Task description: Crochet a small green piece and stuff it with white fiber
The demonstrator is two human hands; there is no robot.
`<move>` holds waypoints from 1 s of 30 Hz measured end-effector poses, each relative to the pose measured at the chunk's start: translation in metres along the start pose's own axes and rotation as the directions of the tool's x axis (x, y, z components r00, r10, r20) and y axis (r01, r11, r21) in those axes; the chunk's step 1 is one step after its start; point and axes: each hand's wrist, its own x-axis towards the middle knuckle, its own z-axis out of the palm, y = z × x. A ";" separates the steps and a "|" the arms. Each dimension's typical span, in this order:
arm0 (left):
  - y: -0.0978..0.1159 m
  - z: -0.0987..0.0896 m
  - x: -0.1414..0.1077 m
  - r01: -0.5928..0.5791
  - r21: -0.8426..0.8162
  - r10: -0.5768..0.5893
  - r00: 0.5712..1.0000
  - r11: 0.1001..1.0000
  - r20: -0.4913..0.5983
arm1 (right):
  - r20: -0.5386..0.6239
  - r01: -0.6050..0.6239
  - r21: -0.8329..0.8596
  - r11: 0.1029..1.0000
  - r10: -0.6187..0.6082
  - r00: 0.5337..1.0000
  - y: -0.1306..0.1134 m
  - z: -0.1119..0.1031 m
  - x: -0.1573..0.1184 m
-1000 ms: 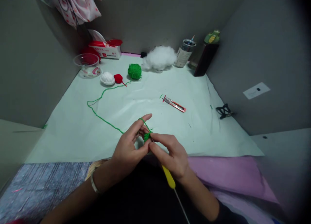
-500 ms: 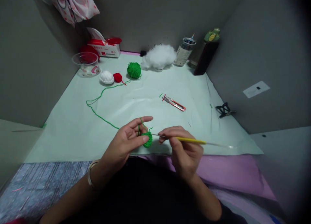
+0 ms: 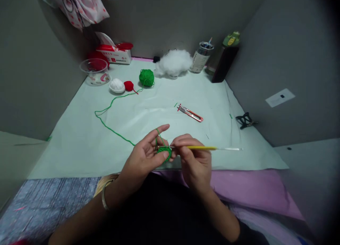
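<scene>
Green crochet piece (image 3: 162, 150) sits between your two hands, above the near edge of the pale cloth (image 3: 79, 145), pinched under the thumb of your left hand (image 3: 139, 163). Your right hand (image 3: 196, 168) grips the crochet hook (image 3: 202, 148) by its yellow handle, with the metal shaft lying across the top of the work. Whether the tip has caught a loop is too small to tell; if it has not, pulling back could split the yarn or drop a stitch.

The green strand (image 3: 116, 133) passes over your raised left index finger. Should that finger dip, slack could let a loop slide off; held too stiffly, it could tighten the stitches. Your thumb covers part of the piece, so a stitch might be missed.

Farther out, the strand bends in a wide curve to the green ball (image 3: 146, 77), beside the red ball (image 3: 129, 85); a snag there could jerk the tension. The snips (image 3: 193, 115) lie well apart from the strand.
</scene>
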 end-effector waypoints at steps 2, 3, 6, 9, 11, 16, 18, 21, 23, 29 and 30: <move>0.002 -0.002 0.001 0.087 -0.103 -0.080 0.994 0.991 0.071 | -0.020 -0.057 0.063 0.996 0.058 0.998 -0.003 -0.003 0.004; 0.003 -0.003 0.001 0.134 -0.153 -0.117 0.986 0.979 0.115 | -0.023 -0.090 0.090 0.992 0.092 0.995 -0.005 -0.005 0.006; 0.004 -0.006 0.001 0.237 -0.255 -0.181 0.958 0.937 0.223 | -0.005 -0.181 0.153 0.971 0.184 0.983 -0.009 -0.009 0.010; 0.003 -0.007 0.000 0.199 -0.202 -0.162 0.969 0.959 0.185 | -0.002 -0.238 0.200 0.950 0.244 0.970 -0.010 -0.009 0.009; 0.002 -0.005 -0.001 0.096 -0.045 -0.093 0.993 0.994 0.067 | -0.017 -0.215 0.185 0.959 0.221 0.975 -0.007 -0.008 0.007; 0.000 -0.003 -0.002 -0.007 0.173 0.006 1.000 0.985 0.011 | -0.042 -0.052 -0.061 0.997 0.049 0.998 0.003 -0.009 0.001; 0.002 -0.003 -0.003 -0.019 0.181 0.013 0.999 0.983 0.031 | -0.061 -0.048 -0.063 0.997 0.044 0.997 0.005 -0.011 0.002; 0.005 -0.004 -0.004 -0.014 0.184 0.013 1.000 0.983 0.003 | -0.036 -0.103 0.014 0.995 0.104 0.994 0.005 -0.013 0.003; 0.008 -0.005 -0.004 0.005 0.190 -0.004 1.000 0.982 -0.007 | -0.014 -0.139 0.062 0.988 0.140 0.990 0.003 -0.012 0.003; 0.014 -0.001 -0.004 0.000 0.280 -0.004 1.000 0.960 0.016 | 0.009 -0.220 0.242 0.945 0.225 0.974 -0.006 -0.002 0.006; 0.015 0.000 -0.005 -0.003 0.291 0.000 1.000 0.957 0.011 | 0.020 -0.232 0.268 0.935 0.236 0.972 -0.007 -0.002 0.007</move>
